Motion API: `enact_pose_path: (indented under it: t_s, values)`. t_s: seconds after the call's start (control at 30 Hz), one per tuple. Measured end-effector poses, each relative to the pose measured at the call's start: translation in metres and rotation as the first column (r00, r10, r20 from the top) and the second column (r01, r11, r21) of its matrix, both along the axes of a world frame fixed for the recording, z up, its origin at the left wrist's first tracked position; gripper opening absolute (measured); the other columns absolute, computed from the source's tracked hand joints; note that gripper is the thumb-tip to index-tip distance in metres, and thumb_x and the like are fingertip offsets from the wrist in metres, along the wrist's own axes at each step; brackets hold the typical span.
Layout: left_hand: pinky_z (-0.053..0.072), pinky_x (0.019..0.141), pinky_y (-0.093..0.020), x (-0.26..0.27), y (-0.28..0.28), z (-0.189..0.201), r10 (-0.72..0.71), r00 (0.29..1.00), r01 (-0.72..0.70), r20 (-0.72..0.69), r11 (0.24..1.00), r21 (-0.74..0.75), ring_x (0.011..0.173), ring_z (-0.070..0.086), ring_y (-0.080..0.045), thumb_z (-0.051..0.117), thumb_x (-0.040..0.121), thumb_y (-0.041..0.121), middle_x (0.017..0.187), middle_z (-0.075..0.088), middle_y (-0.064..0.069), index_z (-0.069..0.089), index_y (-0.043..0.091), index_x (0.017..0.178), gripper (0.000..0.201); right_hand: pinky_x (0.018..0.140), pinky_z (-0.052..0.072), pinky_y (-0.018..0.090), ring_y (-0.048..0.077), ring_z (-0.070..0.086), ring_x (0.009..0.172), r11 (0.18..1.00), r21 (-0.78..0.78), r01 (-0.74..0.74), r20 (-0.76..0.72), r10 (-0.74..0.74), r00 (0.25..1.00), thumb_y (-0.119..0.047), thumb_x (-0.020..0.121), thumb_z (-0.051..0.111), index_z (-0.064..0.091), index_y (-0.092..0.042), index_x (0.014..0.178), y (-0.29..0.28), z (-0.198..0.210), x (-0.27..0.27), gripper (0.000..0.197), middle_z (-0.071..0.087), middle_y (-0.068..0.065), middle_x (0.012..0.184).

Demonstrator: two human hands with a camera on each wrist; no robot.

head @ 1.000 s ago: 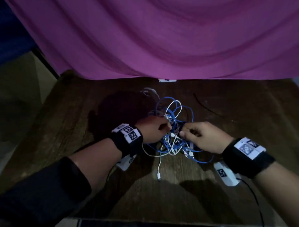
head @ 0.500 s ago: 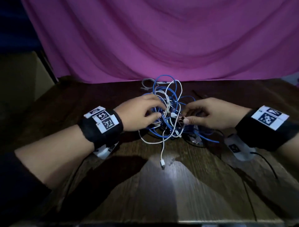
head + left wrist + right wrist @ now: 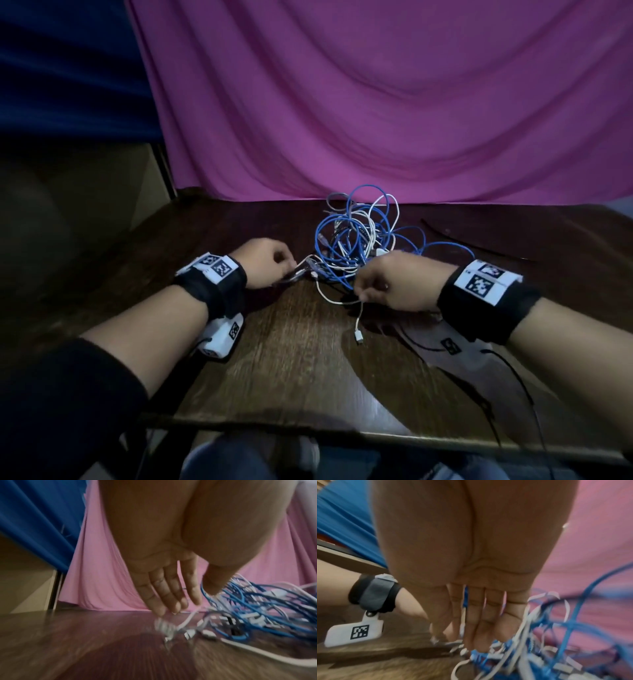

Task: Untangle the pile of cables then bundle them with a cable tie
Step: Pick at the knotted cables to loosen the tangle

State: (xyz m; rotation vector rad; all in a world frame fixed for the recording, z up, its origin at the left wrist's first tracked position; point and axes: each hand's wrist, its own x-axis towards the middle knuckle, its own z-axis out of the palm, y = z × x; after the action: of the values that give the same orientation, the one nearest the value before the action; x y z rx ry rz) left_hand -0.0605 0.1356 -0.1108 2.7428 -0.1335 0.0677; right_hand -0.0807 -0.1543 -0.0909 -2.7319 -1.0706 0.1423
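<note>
A tangle of blue and white cables (image 3: 356, 240) lies on the dark wooden table (image 3: 291, 370), near the pink cloth. At the tangle's left edge my left hand (image 3: 291, 269) pinches a few grey-white cable ends. In the blurred left wrist view its fingertips (image 3: 171, 608) touch a white strand of the cables (image 3: 257, 608). My right hand (image 3: 361, 294) grips a white cable at the front right of the pile; its plug end (image 3: 359, 337) trails toward me. The right wrist view has the fingers (image 3: 476, 635) dug into the cables (image 3: 530, 642). A black cable tie (image 3: 472, 243) lies behind my right hand.
A pink cloth (image 3: 376, 120) hangs along the table's far edge, with blue cloth (image 3: 68, 68) to its left. Black sensor wires (image 3: 507, 370) run from my right wrist across the table's front right. The table's near edge (image 3: 308, 428) is just above my knees.
My left hand has pulled away to the left, drawing cable ends out of the tangle. My right hand has shifted to the pile's front and holds a white cable. The view has tilted up.
</note>
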Motion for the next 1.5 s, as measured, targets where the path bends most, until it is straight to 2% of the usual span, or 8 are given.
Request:
enact_pose_path:
  t_s: [0.1, 0.33, 0.77, 0.93, 1.03, 1.17, 1.33, 1.5]
  values:
    - [0.054, 0.077, -0.027, 0.000, -0.007, -0.014, -0.043, 0.990, 0.057, -0.137, 0.993, 0.101, 0.079, 0.067, -0.010, 0.070, 0.087, 0.054, 0.084, 0.071, 0.011, 0.073, 0.032, 0.093, 0.023, 0.086, 0.054, 0.031, 0.011, 0.065, 0.087, 1.000, 0.000, 0.031, -0.063, -0.031, 0.998, -0.038, 0.093, 0.067, 0.068, -0.031, 0.108, 0.021, -0.010, 0.009, 0.016, 0.072, -0.011, 0.096]
    - [0.050, 0.059, -0.024, 0.021, -0.014, -0.005, -0.056, 0.992, 0.053, -0.117, 0.998, -0.028, 0.062, 0.064, -0.015, 0.064, 0.093, 0.051, 0.074, 0.070, 0.006, 0.070, 0.026, 0.084, 0.028, 0.082, 0.051, 0.028, 0.014, 0.065, 0.089, 0.957, 0.236, 0.169, -0.061, -0.159, 0.985, -0.042, 0.091, 0.070, 0.062, -0.032, 0.117, 0.054, -0.017, 0.031, 0.029, 0.072, -0.007, 0.098]
    - [0.046, 0.062, -0.022, 0.050, -0.040, -0.035, -0.153, 0.955, 0.119, -0.255, 0.982, -0.144, 0.052, 0.054, -0.004, 0.073, 0.091, 0.033, 0.065, 0.061, 0.010, 0.070, 0.022, 0.083, 0.014, 0.101, 0.049, 0.036, 0.022, 0.061, 0.116, 0.979, -0.019, 0.204, -0.173, -0.205, 0.963, -0.054, 0.085, 0.074, 0.050, -0.029, 0.132, 0.032, -0.014, 0.078, 0.059, 0.063, -0.001, 0.128]
    - [0.045, 0.052, -0.022, 0.054, -0.055, 0.009, -0.198, 0.977, 0.210, 0.073, 0.881, -0.424, 0.051, 0.048, 0.000, 0.059, 0.096, 0.009, 0.068, 0.057, 0.003, 0.063, 0.008, 0.085, 0.012, 0.096, 0.044, 0.027, 0.023, 0.061, 0.119, 0.901, 0.359, 0.243, -0.096, -0.223, 0.970, -0.035, 0.085, 0.079, 0.042, -0.027, 0.143, 0.028, -0.018, 0.090, 0.070, 0.063, 0.003, 0.128]
    - [0.031, 0.048, -0.013, 0.049, -0.067, 0.060, -0.187, 0.927, 0.328, 0.324, 0.823, -0.464, 0.047, 0.038, 0.003, 0.064, 0.097, 0.013, 0.055, 0.048, 0.015, 0.064, 0.007, 0.081, 0.017, 0.105, 0.041, 0.031, 0.023, 0.053, 0.122, 0.706, 0.684, 0.184, 0.087, -0.329, 0.940, -0.032, 0.088, 0.076, 0.036, -0.022, 0.155, 0.032, -0.010, 0.094, 0.078, 0.053, 0.010, 0.130]
    - [0.032, 0.050, -0.018, 0.041, -0.080, 0.103, -0.159, 0.874, 0.401, 0.459, 0.769, -0.497, 0.049, 0.040, -0.003, 0.069, 0.096, 0.019, 0.056, 0.048, 0.011, 0.066, 0.013, 0.075, 0.022, 0.095, 0.048, 0.035, 0.019, 0.052, 0.112, 0.506, 0.858, 0.094, 0.238, -0.551, 0.800, -0.048, 0.085, 0.075, 0.044, -0.024, 0.150, 0.033, 0.007, 0.092, 0.076, 0.046, 0.005, 0.122]
    - [0.037, 0.049, -0.018, 0.044, -0.087, 0.101, -0.065, 0.856, 0.391, 0.513, 0.731, -0.559, 0.049, 0.048, -0.008, 0.077, 0.090, 0.026, 0.056, 0.061, 0.001, 0.074, 0.015, 0.074, 0.020, 0.104, 0.044, 0.040, 0.027, 0.049, 0.118, 0.559, 0.828, 0.046, 0.375, -0.612, 0.696, -0.056, 0.078, 0.078, 0.044, -0.013, 0.143, 0.023, 0.015, 0.088, 0.085, 0.047, 0.008, 0.127]
    - [0.050, 0.062, -0.032, 0.053, -0.100, 0.077, -0.055, 0.875, 0.329, 0.480, 0.796, -0.508, 0.054, 0.061, -0.013, 0.073, 0.081, 0.050, 0.059, 0.069, -0.001, 0.075, 0.024, 0.075, 0.026, 0.080, 0.046, 0.045, 0.026, 0.053, 0.087, 0.667, 0.745, 0.016, 0.476, -0.549, 0.687, -0.033, 0.092, 0.067, 0.075, -0.024, 0.108, 0.022, 0.017, 0.086, 0.020, 0.060, -0.001, 0.095]
